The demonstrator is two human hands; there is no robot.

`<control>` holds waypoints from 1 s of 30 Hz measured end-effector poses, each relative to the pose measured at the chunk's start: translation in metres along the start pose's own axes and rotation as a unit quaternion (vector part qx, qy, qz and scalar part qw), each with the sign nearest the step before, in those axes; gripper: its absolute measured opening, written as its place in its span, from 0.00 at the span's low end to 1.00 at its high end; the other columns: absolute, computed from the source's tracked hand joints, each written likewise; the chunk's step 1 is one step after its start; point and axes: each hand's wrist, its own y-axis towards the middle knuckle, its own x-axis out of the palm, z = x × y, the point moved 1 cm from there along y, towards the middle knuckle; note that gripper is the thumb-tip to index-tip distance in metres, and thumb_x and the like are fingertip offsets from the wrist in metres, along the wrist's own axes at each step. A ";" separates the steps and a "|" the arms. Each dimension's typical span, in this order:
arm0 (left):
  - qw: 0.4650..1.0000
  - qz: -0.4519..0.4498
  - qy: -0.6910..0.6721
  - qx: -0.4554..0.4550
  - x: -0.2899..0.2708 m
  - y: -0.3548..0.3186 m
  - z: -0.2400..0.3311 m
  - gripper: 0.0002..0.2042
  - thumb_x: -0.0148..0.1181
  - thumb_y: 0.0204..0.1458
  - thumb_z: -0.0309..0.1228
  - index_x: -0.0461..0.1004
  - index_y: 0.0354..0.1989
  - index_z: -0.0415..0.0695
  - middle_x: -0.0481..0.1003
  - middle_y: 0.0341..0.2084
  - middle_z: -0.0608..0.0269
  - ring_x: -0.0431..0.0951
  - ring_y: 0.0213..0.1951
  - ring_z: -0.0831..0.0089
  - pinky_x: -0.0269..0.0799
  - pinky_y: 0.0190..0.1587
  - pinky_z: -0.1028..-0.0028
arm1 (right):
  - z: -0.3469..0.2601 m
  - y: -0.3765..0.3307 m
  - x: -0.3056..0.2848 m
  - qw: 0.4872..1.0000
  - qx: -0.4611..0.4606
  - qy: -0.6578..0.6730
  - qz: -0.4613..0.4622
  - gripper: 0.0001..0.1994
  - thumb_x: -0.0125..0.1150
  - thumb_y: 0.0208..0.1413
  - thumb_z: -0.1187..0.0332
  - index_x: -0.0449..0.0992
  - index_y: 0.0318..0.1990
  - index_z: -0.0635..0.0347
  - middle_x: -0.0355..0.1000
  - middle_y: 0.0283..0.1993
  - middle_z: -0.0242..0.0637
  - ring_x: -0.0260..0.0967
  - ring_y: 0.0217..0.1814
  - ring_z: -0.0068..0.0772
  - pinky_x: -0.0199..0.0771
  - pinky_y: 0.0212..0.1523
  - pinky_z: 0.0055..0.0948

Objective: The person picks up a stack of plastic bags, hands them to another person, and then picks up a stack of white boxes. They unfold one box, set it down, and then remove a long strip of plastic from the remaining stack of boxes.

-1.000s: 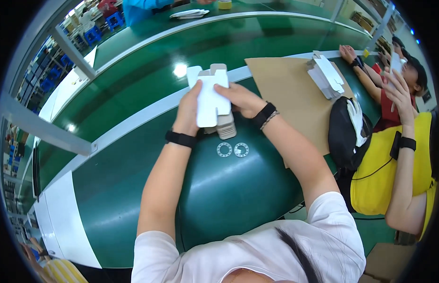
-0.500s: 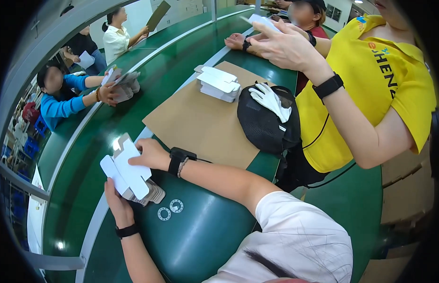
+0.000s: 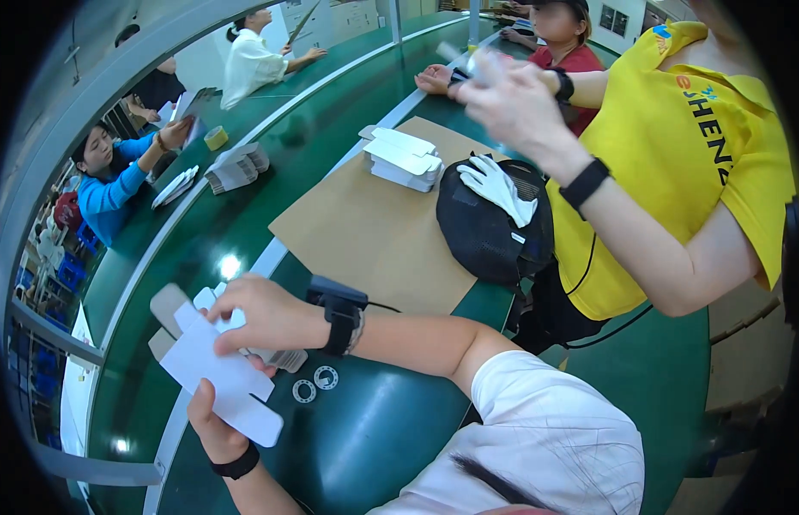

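Fingers of the right hand (image 3: 262, 313) curl over the upper edge of a flat white die-cut cardboard box blank (image 3: 212, 369), pinching it from above, while the left hand (image 3: 212, 422) grips the same blank from below, its thumb pressed on the smooth matte face. The blank has tabbed, notched edges and is held just above the glossy green table surface (image 3: 374, 429), over a small stack of similar white blanks (image 3: 284, 356). Two small flat metal rings (image 3: 315, 384) lie on the table just beside that stack. Farther along sit a brown sheet of corrugated cardboard (image 3: 365, 232), a neat pile of folded white boxes (image 3: 404, 157) and a black mesh bag (image 3: 490, 227) with a white fabric glove (image 3: 498, 184) on top.

Compared with half a second ago, the view has swung slightly: the blank sits lower left, the neighbour in the yellow shirt (image 3: 708, 154) fills more of the right side, and the grip is unchanged.
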 end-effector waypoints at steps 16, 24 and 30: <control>0.984 0.022 0.176 -0.018 -0.016 0.003 0.009 0.33 0.71 0.41 0.39 0.64 0.53 0.37 0.70 0.41 0.62 0.71 0.42 0.76 0.69 0.45 0.74 | -0.019 -0.003 0.010 0.984 -0.075 -0.147 -0.061 0.11 0.66 0.46 0.72 0.73 0.36 0.65 0.72 0.37 0.37 0.72 0.36 0.28 0.74 0.38 0.24; 0.959 0.082 0.270 -0.002 -0.013 0.009 0.007 0.29 0.76 0.35 0.38 0.70 0.45 0.37 0.75 0.36 0.61 0.75 0.36 0.76 0.72 0.41 0.74 | -0.019 -0.006 -0.009 0.983 -0.080 -0.150 -0.071 0.11 0.69 0.47 0.69 0.71 0.26 0.64 0.68 0.27 0.31 0.65 0.28 0.21 0.69 0.31 0.20; 0.983 0.074 0.150 0.071 -0.002 0.008 -0.001 0.37 0.61 0.52 0.43 0.42 0.62 0.46 0.65 0.50 0.51 0.77 0.39 0.64 0.79 0.34 0.66 | -0.008 -0.006 0.011 0.990 -0.024 0.136 0.037 0.17 0.65 0.50 0.75 0.67 0.47 0.63 0.73 0.42 0.42 0.71 0.42 0.26 0.72 0.44 0.24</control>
